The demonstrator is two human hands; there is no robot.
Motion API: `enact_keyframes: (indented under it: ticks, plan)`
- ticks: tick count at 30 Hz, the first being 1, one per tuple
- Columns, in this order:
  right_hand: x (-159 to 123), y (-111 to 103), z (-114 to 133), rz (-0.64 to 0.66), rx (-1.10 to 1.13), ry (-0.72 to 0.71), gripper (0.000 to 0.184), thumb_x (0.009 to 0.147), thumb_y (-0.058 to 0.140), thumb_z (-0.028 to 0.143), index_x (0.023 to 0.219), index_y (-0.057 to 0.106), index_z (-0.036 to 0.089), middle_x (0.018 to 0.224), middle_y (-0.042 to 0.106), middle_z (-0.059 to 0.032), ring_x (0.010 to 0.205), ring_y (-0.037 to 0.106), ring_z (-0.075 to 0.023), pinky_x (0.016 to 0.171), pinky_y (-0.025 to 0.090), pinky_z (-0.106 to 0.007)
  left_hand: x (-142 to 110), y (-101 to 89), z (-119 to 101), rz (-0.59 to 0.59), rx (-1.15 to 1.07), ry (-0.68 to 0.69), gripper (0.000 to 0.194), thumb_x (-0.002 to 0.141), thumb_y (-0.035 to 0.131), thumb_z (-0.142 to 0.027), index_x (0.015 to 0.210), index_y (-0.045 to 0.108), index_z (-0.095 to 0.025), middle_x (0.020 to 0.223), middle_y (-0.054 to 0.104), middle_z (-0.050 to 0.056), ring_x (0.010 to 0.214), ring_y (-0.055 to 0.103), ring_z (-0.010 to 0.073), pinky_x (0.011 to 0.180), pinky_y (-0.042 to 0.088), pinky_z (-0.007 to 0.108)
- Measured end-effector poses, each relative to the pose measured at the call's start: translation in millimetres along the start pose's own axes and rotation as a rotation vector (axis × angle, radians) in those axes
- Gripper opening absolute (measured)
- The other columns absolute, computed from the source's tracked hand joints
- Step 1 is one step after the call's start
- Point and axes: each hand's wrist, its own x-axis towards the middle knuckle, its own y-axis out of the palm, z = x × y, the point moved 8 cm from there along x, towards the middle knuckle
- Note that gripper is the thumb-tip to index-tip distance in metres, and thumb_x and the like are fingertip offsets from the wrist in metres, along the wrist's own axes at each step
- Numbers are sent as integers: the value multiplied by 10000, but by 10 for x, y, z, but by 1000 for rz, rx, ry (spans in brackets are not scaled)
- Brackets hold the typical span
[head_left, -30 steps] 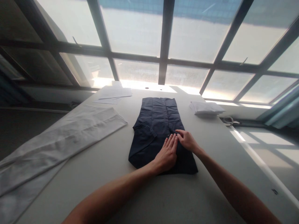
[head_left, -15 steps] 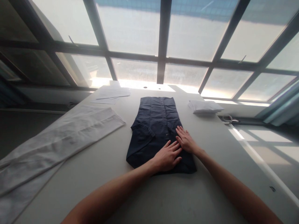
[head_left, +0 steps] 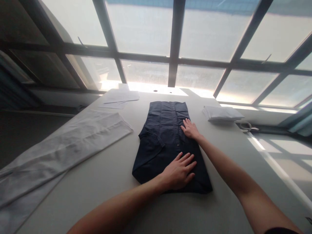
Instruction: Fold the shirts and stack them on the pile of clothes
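Note:
A dark navy garment [head_left: 156,152], folded into a long panel with a button placket down its length, lies flat on the white table [head_left: 109,182]. It looks like a shirt. My left hand [head_left: 179,170] rests palm down on its near part, fingers spread. Farther up, my right hand [head_left: 190,129] lies flat on the garment's right edge with the fingers stretched out. Neither hand grips the cloth. The underside of the garment is hidden.
White cloth, long and folded [head_left: 73,143], covers the table's left side. Sheets of paper [head_left: 122,96] lie at the back left. A stack of folded white cloth [head_left: 223,113] sits at the right edge, near a white cable [head_left: 246,126]. Windows [head_left: 146,29] stand behind.
My right hand has slid away from me along the garment's right edge, parting from my left hand. The left hand stays on the near part. The whole view has shifted slightly.

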Motion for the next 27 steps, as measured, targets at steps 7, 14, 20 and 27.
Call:
enact_keyframes:
  ticks: [7,14,20,27]
  plan:
    - [742,-37,-117,-26,16,86,675,1059,248,508,1642,258,168,1727,125,-143,1590,93,-273,1254,102,-552,-16,-36,-8,9,-45,-10,549,1076,365,-467,1549,442,-199,1665,344,107,1558,268,272,1277,210,502]
    - [1427,-75,-278,-38,23,151,702,1052,233,532,1649,234,162,1731,100,-151,1590,82,-280,1255,82,-554,-14,-51,-12,5,-92,-27,556,1088,331,-469,1552,432,-180,1671,328,112,1564,252,271,1283,192,496]
    - [1882,-108,-398,-12,-10,195,718,1051,220,550,1658,192,167,1734,75,-154,1589,76,-297,1250,76,-586,-10,-53,-13,0,-101,-41,562,1089,323,-466,1559,425,-175,1672,328,105,1568,238,263,1292,178,478]
    - [2074,-167,-422,-60,-18,182,699,1056,255,517,1636,261,127,1713,159,-197,1578,135,-320,1234,132,-608,-5,-46,-10,-13,-85,-43,576,1076,380,-464,1570,421,-172,1668,334,104,1565,247,268,1288,204,476]
